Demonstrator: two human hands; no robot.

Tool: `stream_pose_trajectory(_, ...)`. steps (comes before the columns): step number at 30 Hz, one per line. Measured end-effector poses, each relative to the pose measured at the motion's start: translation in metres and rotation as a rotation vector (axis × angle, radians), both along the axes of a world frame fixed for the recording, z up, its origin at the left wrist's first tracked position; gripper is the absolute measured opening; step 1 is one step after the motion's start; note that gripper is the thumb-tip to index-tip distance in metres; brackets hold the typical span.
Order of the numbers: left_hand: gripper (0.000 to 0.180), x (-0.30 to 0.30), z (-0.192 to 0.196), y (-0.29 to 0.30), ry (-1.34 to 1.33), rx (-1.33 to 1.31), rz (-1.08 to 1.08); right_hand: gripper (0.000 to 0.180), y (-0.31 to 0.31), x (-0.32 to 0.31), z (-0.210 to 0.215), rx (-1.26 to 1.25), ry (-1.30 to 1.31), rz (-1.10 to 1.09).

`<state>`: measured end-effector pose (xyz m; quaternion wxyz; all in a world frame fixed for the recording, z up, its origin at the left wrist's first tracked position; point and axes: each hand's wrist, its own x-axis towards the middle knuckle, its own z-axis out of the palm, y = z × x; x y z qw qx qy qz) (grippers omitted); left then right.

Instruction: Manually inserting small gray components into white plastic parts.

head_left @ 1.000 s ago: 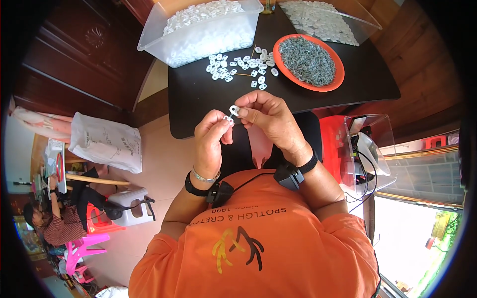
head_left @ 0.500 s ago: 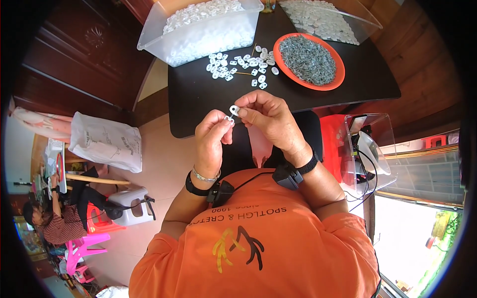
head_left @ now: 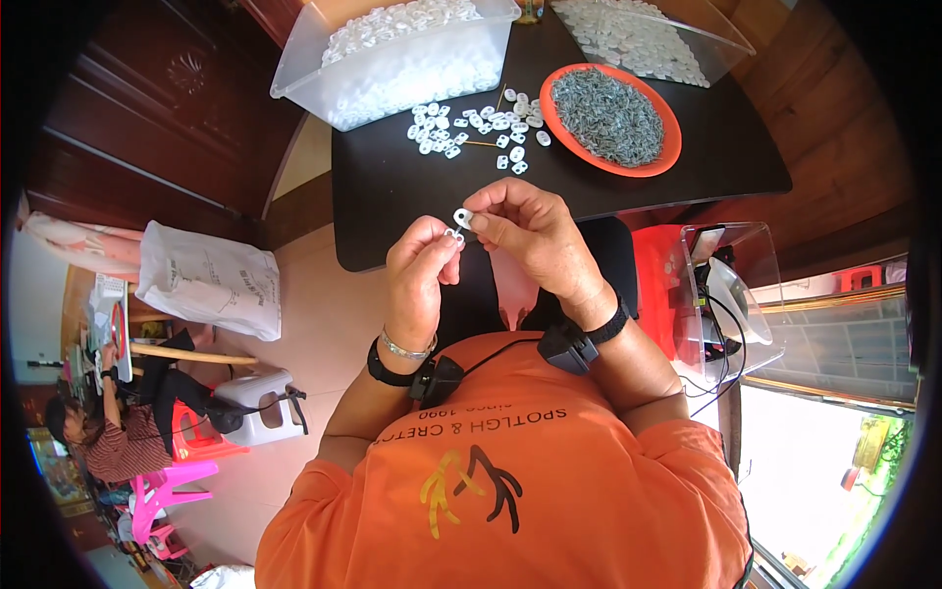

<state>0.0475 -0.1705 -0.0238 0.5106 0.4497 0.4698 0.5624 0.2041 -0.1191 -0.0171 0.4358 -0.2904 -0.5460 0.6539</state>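
Note:
My left hand (head_left: 416, 270) and my right hand (head_left: 542, 240) meet just in front of the dark table's near edge. Between the thumb and fingers of my right hand is a small white plastic piece (head_left: 463, 216) with a dark hole in it. My left hand pinches another small white plastic piece (head_left: 454, 238) with ring-like ends, right below the first. A thin metallic bit seems to link the two pieces, too small to make out surely. On the table (head_left: 392, 201) lie loose white oval plastic pieces (head_left: 432, 131) with holes.
A clear tub (head_left: 392, 74) full of white pieces stands at the far left of the table. An orange dish (head_left: 671, 147) heaped with small grey screws (head_left: 608, 113) is on the right, before another clear bin (head_left: 721, 44). Another person (head_left: 128, 442) sits at far left.

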Motion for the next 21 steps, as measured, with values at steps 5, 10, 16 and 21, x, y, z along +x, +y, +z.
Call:
stream_pose_trajectory(5, 0.017, 0.0008, -0.0017, 0.0, -0.053, 0.01, 0.001, 0.013, -0.0008, -0.0004, -0.0001, 0.003, -0.008, 0.003)
stream_pose_trajectory(10, 0.017, 0.0019, -0.0007, -0.0009, -0.056, 0.008, 0.01, 0.012, -0.0029, -0.0019, -0.001, 0.07, -0.058, -0.005)
stream_pose_trajectory(16, 0.017, 0.0029, -0.002, -0.0018, -0.034, 0.042, 0.017, 0.011, -0.0037, -0.0025, -0.0003, 0.046, -0.057, 0.011)
stream_pose_trajectory(21, 0.017, 0.004, -0.0005, -0.0011, -0.013, 0.048, 0.018, 0.011, -0.0063, -0.0047, 0.0001, 0.029, -0.013, -0.043)
